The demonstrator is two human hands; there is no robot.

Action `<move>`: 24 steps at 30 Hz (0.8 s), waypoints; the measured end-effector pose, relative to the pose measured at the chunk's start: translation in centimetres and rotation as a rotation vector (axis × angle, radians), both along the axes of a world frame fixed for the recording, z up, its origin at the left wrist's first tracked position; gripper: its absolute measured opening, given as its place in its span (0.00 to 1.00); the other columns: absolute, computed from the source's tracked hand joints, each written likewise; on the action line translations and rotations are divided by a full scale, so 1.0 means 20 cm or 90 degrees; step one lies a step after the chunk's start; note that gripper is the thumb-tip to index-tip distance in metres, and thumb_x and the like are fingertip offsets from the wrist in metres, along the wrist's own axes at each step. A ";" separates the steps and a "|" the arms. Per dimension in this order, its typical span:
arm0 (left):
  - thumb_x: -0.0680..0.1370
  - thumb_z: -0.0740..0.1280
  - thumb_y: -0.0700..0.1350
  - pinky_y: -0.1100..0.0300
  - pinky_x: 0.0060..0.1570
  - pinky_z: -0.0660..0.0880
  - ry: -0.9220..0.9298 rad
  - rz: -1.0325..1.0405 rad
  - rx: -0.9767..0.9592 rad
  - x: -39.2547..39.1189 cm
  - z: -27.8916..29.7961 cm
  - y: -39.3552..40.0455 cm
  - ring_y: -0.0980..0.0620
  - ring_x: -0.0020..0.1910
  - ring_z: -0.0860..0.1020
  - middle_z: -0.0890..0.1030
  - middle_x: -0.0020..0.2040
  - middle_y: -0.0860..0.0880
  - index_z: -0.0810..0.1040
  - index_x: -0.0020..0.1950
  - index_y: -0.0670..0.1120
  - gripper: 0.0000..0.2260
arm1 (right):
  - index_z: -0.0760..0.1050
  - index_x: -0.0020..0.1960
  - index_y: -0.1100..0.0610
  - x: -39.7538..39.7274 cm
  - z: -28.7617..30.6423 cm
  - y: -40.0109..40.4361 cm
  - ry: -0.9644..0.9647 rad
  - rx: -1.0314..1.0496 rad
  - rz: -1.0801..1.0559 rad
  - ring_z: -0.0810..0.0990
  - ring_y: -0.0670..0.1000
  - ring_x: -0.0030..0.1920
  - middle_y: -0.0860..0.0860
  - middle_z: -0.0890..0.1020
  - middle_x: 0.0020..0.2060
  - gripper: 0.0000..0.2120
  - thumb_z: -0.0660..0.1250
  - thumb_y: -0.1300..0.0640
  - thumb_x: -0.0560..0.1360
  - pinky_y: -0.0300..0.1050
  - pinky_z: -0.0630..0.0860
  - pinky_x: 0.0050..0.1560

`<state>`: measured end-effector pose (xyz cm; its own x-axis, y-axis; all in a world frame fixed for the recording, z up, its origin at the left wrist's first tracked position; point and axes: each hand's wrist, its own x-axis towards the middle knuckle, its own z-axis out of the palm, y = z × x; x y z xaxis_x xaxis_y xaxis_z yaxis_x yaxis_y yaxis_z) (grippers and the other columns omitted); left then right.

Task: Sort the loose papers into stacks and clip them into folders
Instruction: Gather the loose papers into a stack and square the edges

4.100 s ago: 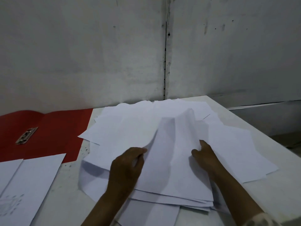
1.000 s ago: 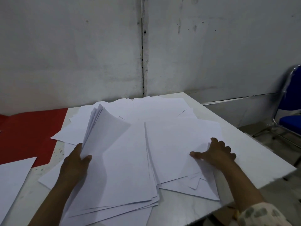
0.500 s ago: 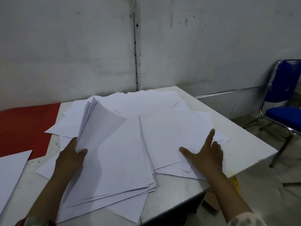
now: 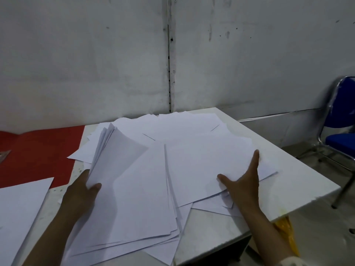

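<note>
At the table's near left, left hand grips a sheaf of white sheets by its left edge, thumb on top, fingers hidden beneath; that edge is lifted and the sheets fan apart at the far corner. Right hand lies flat, unclenched, thumb spread, fingers straight, pressing on a second, looser pile just right of the sheaf. Nothing clenched in it.

Paper judged light, limp, slick sheet on sheet; will slide and splay unless squared. Best taken along a long edge with thumb above and fingers below, other palm holding the rest down.

More loose papers spread behind both piles toward the wall. Red folder lies open at far left, well apart, unfilled. White table beneath; blue chair off right.
</note>
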<state>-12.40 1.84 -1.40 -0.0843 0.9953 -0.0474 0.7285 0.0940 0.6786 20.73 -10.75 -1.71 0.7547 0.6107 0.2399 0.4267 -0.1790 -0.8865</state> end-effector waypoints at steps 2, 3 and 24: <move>0.76 0.65 0.42 0.41 0.65 0.65 -0.004 0.001 0.004 -0.01 0.00 0.00 0.35 0.66 0.68 0.70 0.68 0.37 0.64 0.71 0.40 0.24 | 0.42 0.76 0.47 -0.03 0.01 0.00 0.039 0.038 0.028 0.62 0.53 0.71 0.49 0.58 0.74 0.52 0.75 0.63 0.67 0.48 0.61 0.70; 0.76 0.65 0.42 0.41 0.65 0.65 -0.006 0.002 0.005 -0.01 0.00 -0.01 0.35 0.66 0.69 0.71 0.68 0.37 0.65 0.71 0.40 0.24 | 0.44 0.76 0.46 -0.04 0.01 0.00 0.066 0.036 0.055 0.65 0.51 0.68 0.48 0.60 0.73 0.49 0.74 0.63 0.68 0.45 0.64 0.67; 0.76 0.65 0.39 0.51 0.53 0.67 0.000 0.025 0.030 -0.10 0.08 0.02 0.38 0.58 0.73 0.74 0.62 0.36 0.69 0.66 0.40 0.19 | 0.68 0.68 0.53 0.12 0.07 0.13 0.488 0.168 -0.015 0.78 0.54 0.45 0.57 0.73 0.62 0.25 0.58 0.71 0.75 0.31 0.75 0.25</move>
